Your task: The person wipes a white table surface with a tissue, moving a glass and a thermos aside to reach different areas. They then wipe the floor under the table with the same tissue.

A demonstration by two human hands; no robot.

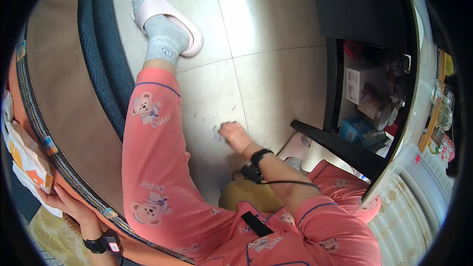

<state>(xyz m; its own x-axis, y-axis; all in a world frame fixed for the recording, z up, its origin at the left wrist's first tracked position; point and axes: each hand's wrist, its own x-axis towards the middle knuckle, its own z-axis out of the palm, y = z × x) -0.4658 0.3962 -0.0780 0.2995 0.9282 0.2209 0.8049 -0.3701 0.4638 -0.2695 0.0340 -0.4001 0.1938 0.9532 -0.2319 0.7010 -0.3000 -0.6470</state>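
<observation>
My right hand [235, 135], a black strap on its wrist, reaches down over the pale tiled floor [207, 92]. A small crumpled whitish piece, which looks like tissue [217, 133], is at its fingertips; motion blurs both, and I cannot tell whether the piece touches the floor. Dark specks and scuffs mark the tiles around it. Far to the left, my left hand [72, 205] grips the lower end of a soft tissue pack [29, 159] with an orange and white wrapper. White sheets hang beside that pack, and part of the fingers is hidden behind it.
A brown cushioned seat edge [59, 62] with dark blue fabric [107, 55] runs along the left. On the right stands a desk with a black leg [336, 147] and a shelf of boxes [353, 85]. My slippered foot [166, 26] rests on the tiles ahead.
</observation>
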